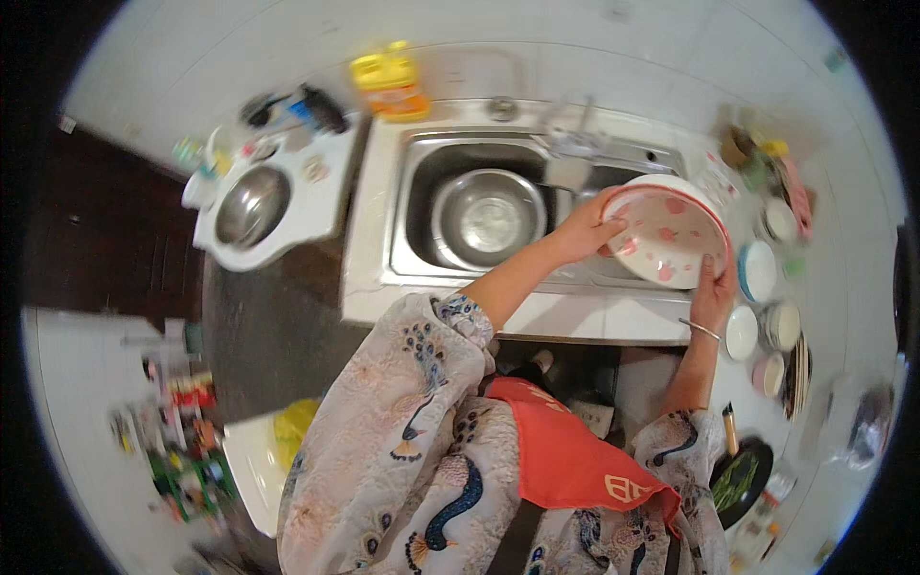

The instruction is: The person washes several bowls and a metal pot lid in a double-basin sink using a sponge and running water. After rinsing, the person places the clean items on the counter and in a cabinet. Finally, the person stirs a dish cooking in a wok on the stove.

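From my remote station I see both hands at work in the right-centre of the frame, together supporting a round white bowl with a pink rim and pink patches inside [666,240]. The bowl is tilted so that its inside faces the camera, held up over the right part of a two-part stainless-steel sink [414,272].

My left hand [585,230] grips the bowl's left rim, thumb on the inner side, the other fingers partly hidden. Its bare forearm slants up and rightward from a loose, pale peacock-patterned sleeve [393,383], crossing the front edge of the white-tiled bench [366,292].

My right hand [712,295] holds the lower-right rim, thumb laid up along the inside wall and fingers curled behind, mostly out of sight. That forearm rises steeply from the lower right, a thin silver bangle [700,329] at the wrist. Both hands are closed only to the thickness of the rim.

Left of the hands, a round steel basin [460,216] sits in the sink's left part.
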`<state>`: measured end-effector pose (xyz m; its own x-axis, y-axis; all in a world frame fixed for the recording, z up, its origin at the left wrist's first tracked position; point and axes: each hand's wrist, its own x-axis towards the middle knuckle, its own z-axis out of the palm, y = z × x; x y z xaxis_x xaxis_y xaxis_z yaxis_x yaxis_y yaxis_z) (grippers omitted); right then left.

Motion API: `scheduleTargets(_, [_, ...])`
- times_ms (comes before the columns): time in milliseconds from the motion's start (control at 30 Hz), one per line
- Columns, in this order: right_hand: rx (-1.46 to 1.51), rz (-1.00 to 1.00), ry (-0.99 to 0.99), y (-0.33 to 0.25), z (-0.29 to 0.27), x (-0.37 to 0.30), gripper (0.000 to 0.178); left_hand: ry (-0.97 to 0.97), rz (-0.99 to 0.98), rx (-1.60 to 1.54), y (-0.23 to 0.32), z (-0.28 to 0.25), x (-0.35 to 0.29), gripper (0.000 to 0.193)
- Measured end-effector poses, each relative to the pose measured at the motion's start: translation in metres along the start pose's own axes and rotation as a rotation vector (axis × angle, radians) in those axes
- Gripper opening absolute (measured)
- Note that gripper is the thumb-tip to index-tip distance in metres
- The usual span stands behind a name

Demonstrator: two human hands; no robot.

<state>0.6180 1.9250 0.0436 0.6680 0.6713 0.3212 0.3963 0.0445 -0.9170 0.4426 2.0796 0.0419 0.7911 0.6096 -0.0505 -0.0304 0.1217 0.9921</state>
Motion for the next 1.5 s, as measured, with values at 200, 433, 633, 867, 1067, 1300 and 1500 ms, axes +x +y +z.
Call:
scheduleTargets(200, [0.646,0.371,-0.112,0.047,0.106,0.037,0.036,0.284,0.376,0.400,0.033,-0.091,-0.041,0.051])
scheduleTargets(433, [0.948,0.397,-0.217,-0.050,0.219,0.027,0.036,0.428,0.286,0.362,0.041,-0.177,-0.086,0.054])
scheduleTargets(633, [0.967,0.206,-0.243,-0.058,0.230,0.023,0.032,0.365,0.345,0.340,0.034,-0.196,-0.077,0.051])
scheduleTargets(867, [0.750,0.091,-0.266,-0.037,0.250,-0.008,0.035,0.420,0.273,0.316,-0.005,-0.213,-0.086,0.048])
scheduleTargets(1067, [0.695,0.151,-0.204,-0.024,0.230,-0.023,0.034,0.342,0.171,0.249,-0.031,-0.200,-0.070,0.049])
scheduleTargets(1300, [0.104,0.008,0.021,0.057,0.267,-0.096,0.052,0.397,-0.170,0.153,-0.092,-0.194,-0.112,0.036])
scheduleTargets(1500, [0.091,0.439,0.115,0.024,0.140,-0.169,0.048,0.079,-0.257,0.133,-0.120,-0.109,-0.122,0.050])
